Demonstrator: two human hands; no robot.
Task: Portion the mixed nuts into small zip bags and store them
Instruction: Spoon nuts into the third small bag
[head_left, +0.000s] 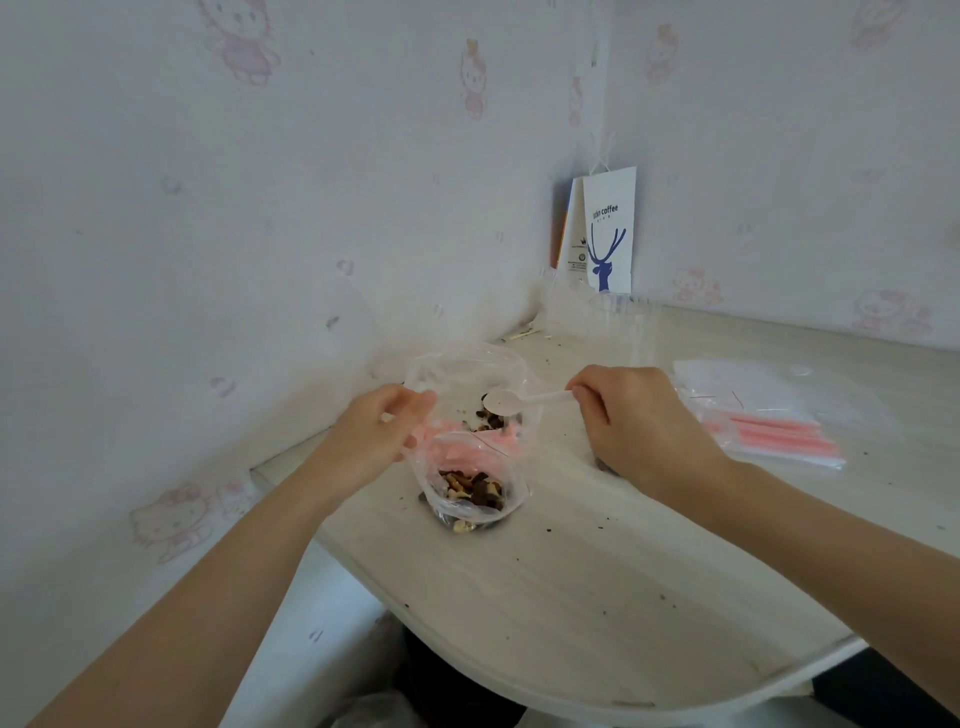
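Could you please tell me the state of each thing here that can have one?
Small zip bag: open, partly filled with nuts, held by left hand.
Spoon: looks empty, pinched by right hand.
Large bag: open, some nuts inside.
Spare zip bags: flat, stacked, empty.
Paper bag: standing upright.

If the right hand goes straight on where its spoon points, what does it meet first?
Likely the left hand, which holds the small zip bag: the spoon in the right hand points at its fingertips. Depth is unclear.

Between left hand (371, 434) and right hand (639, 426), the clear, pink-sealed zip bag (467, 460) holds brown-and-cream nuts (475, 489). The spoon (511, 400) is white. The wallpaper (260, 208) is pale with pink cats.
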